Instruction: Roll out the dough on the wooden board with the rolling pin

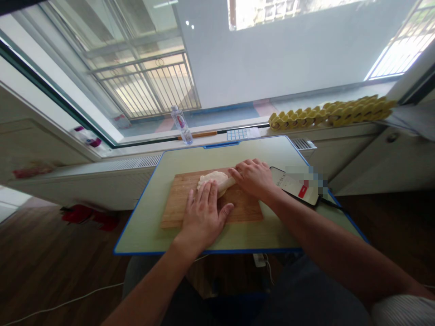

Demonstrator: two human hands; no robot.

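A pale, flattened piece of dough with an uneven rim lies on the wooden cutting board. My left hand rests flat with its fingers stretched over the near left part of the dough, thumb out to the side. A light rolling pin reaches over the right part of the dough. Wrapped round the pin's right end is my right hand, which hides that end. Part of the dough is covered by my left fingers and the pin.
The board sits on a small green table with a blue edge. A phone with a cable lies right of the board. Along the window sill stand a plastic bottle and yellow egg trays. A radiator is behind at left.
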